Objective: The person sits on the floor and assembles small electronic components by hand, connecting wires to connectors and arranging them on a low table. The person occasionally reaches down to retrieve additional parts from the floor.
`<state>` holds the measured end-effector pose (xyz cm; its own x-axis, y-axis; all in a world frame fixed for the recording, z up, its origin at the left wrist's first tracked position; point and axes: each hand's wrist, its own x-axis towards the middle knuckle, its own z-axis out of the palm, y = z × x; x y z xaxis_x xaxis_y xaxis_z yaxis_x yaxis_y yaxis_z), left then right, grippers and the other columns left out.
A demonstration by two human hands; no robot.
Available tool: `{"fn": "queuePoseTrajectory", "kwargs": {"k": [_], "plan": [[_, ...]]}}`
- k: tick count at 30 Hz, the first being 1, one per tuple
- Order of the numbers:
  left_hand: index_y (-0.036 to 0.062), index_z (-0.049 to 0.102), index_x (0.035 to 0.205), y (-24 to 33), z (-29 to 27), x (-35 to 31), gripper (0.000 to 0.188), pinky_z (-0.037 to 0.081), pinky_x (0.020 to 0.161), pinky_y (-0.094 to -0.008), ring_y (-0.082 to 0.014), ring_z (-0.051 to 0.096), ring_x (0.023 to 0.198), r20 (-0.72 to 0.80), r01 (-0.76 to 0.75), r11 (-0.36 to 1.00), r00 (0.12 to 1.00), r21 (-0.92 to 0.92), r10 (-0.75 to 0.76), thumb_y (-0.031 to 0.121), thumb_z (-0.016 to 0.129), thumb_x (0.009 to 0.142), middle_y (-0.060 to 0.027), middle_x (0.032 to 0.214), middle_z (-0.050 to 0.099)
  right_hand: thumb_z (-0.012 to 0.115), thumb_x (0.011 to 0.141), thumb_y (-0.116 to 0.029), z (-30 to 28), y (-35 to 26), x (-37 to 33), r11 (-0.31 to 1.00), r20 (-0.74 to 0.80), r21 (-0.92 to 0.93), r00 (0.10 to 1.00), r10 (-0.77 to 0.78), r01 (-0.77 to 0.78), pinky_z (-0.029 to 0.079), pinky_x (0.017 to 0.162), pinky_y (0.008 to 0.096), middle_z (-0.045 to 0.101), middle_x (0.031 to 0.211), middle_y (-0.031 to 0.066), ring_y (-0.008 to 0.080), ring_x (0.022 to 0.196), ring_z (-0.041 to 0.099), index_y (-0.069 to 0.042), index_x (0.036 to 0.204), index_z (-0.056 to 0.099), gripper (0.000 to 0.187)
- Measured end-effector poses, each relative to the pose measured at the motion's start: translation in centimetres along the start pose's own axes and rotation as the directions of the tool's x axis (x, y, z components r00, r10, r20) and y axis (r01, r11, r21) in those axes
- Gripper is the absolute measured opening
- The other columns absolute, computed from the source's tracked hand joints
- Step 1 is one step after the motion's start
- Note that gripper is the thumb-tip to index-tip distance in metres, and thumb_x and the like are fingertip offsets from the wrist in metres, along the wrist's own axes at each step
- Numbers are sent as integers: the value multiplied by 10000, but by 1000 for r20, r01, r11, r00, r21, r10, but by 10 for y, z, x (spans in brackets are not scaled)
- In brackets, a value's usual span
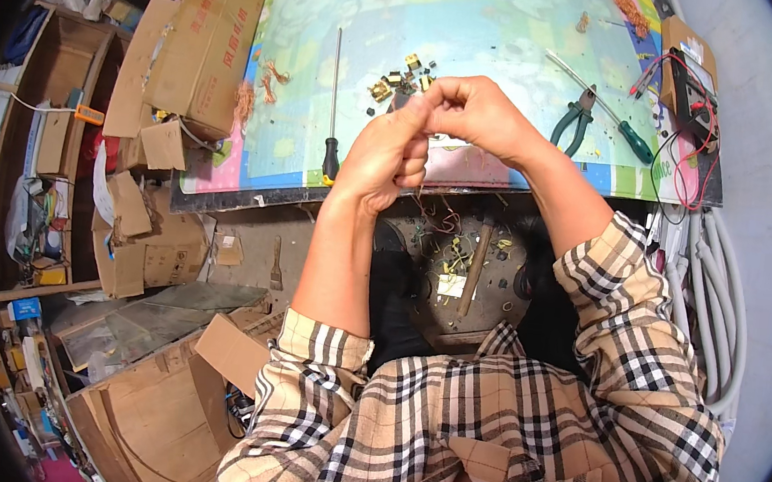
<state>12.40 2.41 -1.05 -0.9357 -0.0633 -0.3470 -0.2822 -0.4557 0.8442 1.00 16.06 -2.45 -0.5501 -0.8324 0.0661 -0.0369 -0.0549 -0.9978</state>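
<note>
My left hand (383, 158) and my right hand (479, 114) meet over the near part of the work mat (482, 44). Both are closed, with fingertips pinched together. A small dark piece shows at the left fingertips, too covered to name; whatever the right fingers pinch is hidden. Just beyond the hands lies a loose pile of small yellow-and-black parts (393, 82), which look like little coils or transformers. Left of them is a long screwdriver (330, 155) with a black-and-yellow handle. To the right lie dark green-handled pliers (572, 124) and a green-handled screwdriver (634, 142).
Copper wire bundles (269, 83) lie at the mat's left, with another copper tangle (628, 11) at far right. A black meter (698, 109) with red and black leads sits at the right edge. Cardboard boxes (210, 34) crowd the left. Below, a hammer (476, 265) stands among scraps.
</note>
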Motion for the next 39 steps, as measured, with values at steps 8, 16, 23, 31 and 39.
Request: {"fn": "queuePoseTrajectory", "kwargs": {"k": [8, 16, 23, 31, 39], "plan": [[59, 579, 893, -1, -3, -7, 218, 188, 393, -222, -30, 243, 428, 50, 112, 955, 990, 275, -131, 265, 560, 961, 87, 563, 361, 665, 856, -163, -18, -12, -6, 992, 323, 46, 942, 93, -113, 470, 691, 256, 633, 928, 45, 106, 786, 582, 1, 1118, 607, 315], [94, 538, 847, -14, 13, 3, 221, 200, 395, -213, -28, 248, 438, -50, 47, 883, 998, 468, -27, 280, 559, 964, 91, 569, 350, 624, 876, -73, -7, -12, -9, 997, 114, -19, 990, 82, -80, 504, 608, 246, 651, 746, 56, 114, 649, 623, 6, 876, 641, 81], [92, 507, 860, 1, -8, -3, 213, 210, 411, -214, -40, 246, 441, 162, 32, 997, 986, 71, -43, 266, 519, 981, 78, 565, 329, 658, 878, -94, -21, -12, -1, 999, -5, 25, 999, 40, -40, 528, 630, 257, 662, 759, 63, 131, 668, 642, 9, 905, 652, 107], [50, 528, 902, 1, -20, 14, 189, 238, 424, -217, -56, 260, 463, 46, -192, 957, 977, -217, 206, 201, 472, 1002, 50, 579, 326, 640, 916, -233, 3, 8, -5, 988, 45, 100, 993, 111, -115, 503, 851, 275, 634, 979, 71, 148, 902, 615, 35, 1143, 561, 359], [66, 555, 891, 8, -23, 12, 199, 271, 449, -198, -36, 330, 499, -292, -374, 862, 830, 342, 476, 172, 435, 1009, 38, 619, 467, 589, 933, -241, 1, 9, -5, 924, 239, 85, 908, 345, -373, 338, 492, 201, 585, 723, -9, 38, 533, 409, -36, 937, 646, 214]]}}
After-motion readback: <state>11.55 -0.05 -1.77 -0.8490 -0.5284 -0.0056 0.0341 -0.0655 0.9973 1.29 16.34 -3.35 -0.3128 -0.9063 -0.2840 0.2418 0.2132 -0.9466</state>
